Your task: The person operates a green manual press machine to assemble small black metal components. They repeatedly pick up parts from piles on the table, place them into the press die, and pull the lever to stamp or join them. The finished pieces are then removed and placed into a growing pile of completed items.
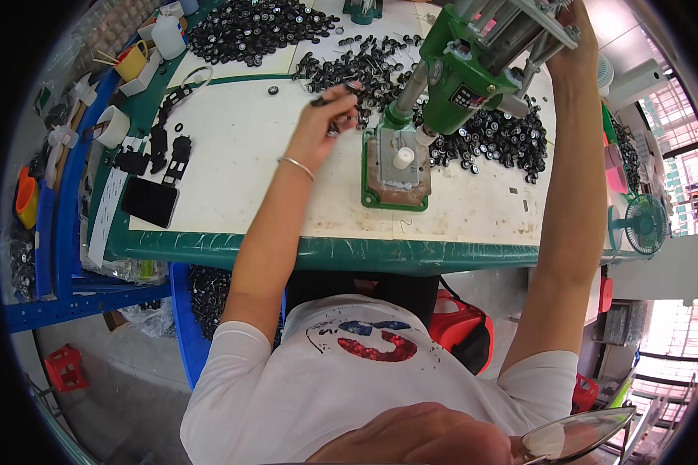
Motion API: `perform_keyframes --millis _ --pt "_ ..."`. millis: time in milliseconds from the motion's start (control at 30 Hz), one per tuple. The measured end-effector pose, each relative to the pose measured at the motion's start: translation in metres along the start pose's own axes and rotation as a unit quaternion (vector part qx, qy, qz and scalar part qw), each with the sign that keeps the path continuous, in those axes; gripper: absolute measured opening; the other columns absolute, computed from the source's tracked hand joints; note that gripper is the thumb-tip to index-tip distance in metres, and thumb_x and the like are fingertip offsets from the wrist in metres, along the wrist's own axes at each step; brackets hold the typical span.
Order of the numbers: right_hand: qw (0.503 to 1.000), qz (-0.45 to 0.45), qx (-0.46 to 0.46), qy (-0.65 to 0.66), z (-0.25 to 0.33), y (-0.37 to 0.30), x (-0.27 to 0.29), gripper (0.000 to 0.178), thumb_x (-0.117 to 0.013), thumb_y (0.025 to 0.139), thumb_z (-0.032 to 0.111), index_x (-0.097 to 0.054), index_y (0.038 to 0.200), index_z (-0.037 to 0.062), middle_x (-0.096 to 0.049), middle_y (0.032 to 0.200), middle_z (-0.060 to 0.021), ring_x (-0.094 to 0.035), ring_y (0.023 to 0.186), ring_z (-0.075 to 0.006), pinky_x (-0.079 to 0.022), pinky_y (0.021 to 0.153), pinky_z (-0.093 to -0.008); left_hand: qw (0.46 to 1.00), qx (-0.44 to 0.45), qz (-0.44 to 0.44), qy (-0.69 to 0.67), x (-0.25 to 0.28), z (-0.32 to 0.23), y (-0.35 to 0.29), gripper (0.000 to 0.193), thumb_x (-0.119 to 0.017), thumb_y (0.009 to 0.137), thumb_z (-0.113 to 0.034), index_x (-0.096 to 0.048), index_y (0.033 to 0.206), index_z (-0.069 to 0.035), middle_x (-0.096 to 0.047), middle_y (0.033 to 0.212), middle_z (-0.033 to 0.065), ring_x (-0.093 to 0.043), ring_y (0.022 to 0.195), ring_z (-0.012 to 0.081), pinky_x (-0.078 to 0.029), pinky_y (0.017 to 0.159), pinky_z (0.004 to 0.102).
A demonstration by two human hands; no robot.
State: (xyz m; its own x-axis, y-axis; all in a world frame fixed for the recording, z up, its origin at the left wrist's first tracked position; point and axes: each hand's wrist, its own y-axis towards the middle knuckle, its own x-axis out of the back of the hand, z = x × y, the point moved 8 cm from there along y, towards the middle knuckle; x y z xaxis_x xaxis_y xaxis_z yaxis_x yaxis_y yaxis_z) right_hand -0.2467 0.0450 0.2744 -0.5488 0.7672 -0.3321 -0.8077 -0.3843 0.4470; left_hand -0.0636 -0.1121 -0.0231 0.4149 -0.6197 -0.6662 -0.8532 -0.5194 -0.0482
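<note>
Just left of the green hand press [457, 85], my left hand [326, 124] is closed around small black wheels [352, 87], a few showing between the fingers. My right hand [580, 31] is raised at the press's upper right side, beside its metal bars; the fingers are hidden behind them and by the picture's edge. On the press's base plate [386, 180] stands a short white peg [402, 158] below the ram. Loose black wheels [357, 70], some with metal pins, lie behind my left hand. Another heap of wheels [492, 143] lies right of the press.
A large wheel pile [256, 31] covers the table's back left. Black plastic parts [178, 159] and a dark phone [150, 201] lie at left, near a white cup [112, 126] and a yellow mug [132, 62]. A small green fan [644, 223] stands at right.
</note>
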Motion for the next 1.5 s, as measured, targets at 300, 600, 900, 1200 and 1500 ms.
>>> perform_keyframes --millis 300,600,900,1200,1500 --pt "0.892 0.123 -0.160 -0.403 -0.117 -0.112 0.173 0.032 -0.067 0.083 0.026 -0.063 0.105 0.0036 -0.066 0.085 -0.0041 -0.060 0.072 -0.0109 -0.047 0.062 -0.0261 0.767 -0.112 -0.143 0.616 0.045 0.001 0.027 0.024 -0.078 0.069 -0.020 -0.072 0.089 -0.008 -0.069 0.078 0.0105 -0.065 0.068 0.0232 -0.051 0.065 0.0322" --pt "0.774 0.129 -0.052 -0.618 -0.156 -0.183 0.207 0.029 -0.070 0.080 0.023 -0.064 0.102 0.0070 -0.061 0.093 -0.0058 -0.055 0.068 -0.0165 -0.047 0.066 -0.0305 0.734 -0.143 -0.138 0.649 0.042 -0.008 0.027 0.018 -0.075 0.072 -0.019 -0.072 0.087 -0.008 -0.069 0.078 0.0114 -0.064 0.066 0.0229 -0.050 0.062 0.0313" --pt "0.912 0.084 -0.131 -0.379 -0.168 -0.180 0.192 0.022 -0.060 0.091 0.016 -0.065 0.107 0.0013 -0.067 0.086 -0.0046 -0.058 0.071 -0.0079 -0.046 0.064 -0.0229 0.987 -0.061 -0.053 0.140 0.008 -0.008 -0.005 0.024 -0.070 0.082 -0.012 -0.065 0.100 0.002 -0.068 0.086 0.0091 -0.055 0.067 0.0056 -0.031 0.045 0.0174" --pt "0.923 0.194 -0.269 -0.197 -0.187 -0.204 0.071 0.021 -0.059 0.092 0.013 -0.065 0.109 0.0021 -0.061 0.083 0.0015 -0.052 0.069 -0.0050 -0.043 0.064 -0.0193 0.978 -0.022 0.052 0.203 -0.035 0.013 -0.023 0.017 -0.070 0.080 -0.008 -0.067 0.094 0.001 -0.063 0.073 0.0043 -0.048 0.055 0.0035 -0.030 0.043 0.0174" --pt "0.914 0.170 -0.334 -0.157 -0.196 -0.213 0.071 0.024 -0.063 0.088 0.013 -0.063 0.109 0.0008 -0.061 0.078 0.0010 -0.047 0.061 -0.0039 -0.037 0.053 -0.0198 0.964 -0.022 0.077 0.253 -0.047 0.021 -0.027 0.016 -0.073 0.078 -0.011 -0.068 0.091 -0.003 -0.057 0.065 0.0002 -0.044 0.050 0.0029 -0.027 0.043 0.0175"
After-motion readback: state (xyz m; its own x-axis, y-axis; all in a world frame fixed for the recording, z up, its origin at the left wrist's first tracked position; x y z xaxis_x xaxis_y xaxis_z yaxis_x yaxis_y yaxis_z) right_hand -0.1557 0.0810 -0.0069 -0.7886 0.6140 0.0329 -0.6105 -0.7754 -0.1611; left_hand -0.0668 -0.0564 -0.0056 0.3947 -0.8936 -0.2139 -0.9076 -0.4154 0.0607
